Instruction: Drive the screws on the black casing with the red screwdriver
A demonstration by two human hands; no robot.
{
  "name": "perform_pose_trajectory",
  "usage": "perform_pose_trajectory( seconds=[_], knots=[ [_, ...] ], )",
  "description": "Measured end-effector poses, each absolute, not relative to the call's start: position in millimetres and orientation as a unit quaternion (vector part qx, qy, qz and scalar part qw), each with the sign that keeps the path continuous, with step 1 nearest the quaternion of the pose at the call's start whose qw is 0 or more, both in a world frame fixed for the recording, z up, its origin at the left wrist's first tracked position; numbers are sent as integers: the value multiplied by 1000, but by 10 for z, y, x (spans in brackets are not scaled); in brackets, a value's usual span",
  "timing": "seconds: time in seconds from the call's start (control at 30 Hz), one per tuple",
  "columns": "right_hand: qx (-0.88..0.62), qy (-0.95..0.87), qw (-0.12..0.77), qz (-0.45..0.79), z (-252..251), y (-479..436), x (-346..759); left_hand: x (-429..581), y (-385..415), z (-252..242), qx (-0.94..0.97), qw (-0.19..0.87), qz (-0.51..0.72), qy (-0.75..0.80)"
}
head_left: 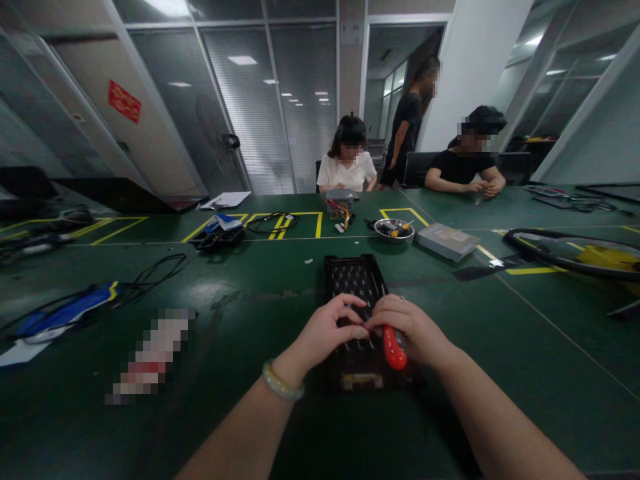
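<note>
A black perforated metal case (355,280) lies on the green table in front of me. Both hands meet over its near half. My right hand (413,330) is closed round a screwdriver with a red handle (394,348), the handle pointing toward me. My left hand (330,330), with a pale green bangle at the wrist, pinches its fingertips together right at the screwdriver's tip; what it pinches is too small to make out. The tip itself is hidden by the fingers.
A metal bowl (394,230) with small parts, a grey drive (447,241) and a wire bundle (339,213) lie beyond the case. Cables (155,270) and blue-white packets (70,310) lie left. Three other people are at the far side.
</note>
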State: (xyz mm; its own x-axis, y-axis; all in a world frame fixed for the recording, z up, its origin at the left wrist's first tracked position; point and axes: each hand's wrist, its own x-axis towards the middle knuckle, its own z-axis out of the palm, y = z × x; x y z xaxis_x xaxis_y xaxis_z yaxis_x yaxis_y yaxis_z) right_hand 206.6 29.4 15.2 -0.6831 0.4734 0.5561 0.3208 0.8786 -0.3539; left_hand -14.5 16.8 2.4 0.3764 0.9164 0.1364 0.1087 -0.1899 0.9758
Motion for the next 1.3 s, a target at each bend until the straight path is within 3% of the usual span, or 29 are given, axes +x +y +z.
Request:
perform_pose_trajectory(
  seconds=[0.33, 0.83, 0.93, 1.1, 1.3],
  knots=[
    [-220, -897, 376, 73, 151, 291, 2080, -169, 210, 11, 619, 594, 378, 348],
    [-217, -889, 391, 99, 183, 272, 2082, -228, 238, 12, 634, 574, 345, 387],
    [-254, -822, 481, 167, 174, 264, 2081, -193, 202, 44, 691, 515, 321, 391],
    [-280, -612, 672, 310, 147, 313, 2076, -59, 114, 44, 860, 308, 191, 359],
    [-375, -542, 684, 313, 99, 424, 2044, -8, 81, 22, 893, 194, 152, 376]
  ],
)
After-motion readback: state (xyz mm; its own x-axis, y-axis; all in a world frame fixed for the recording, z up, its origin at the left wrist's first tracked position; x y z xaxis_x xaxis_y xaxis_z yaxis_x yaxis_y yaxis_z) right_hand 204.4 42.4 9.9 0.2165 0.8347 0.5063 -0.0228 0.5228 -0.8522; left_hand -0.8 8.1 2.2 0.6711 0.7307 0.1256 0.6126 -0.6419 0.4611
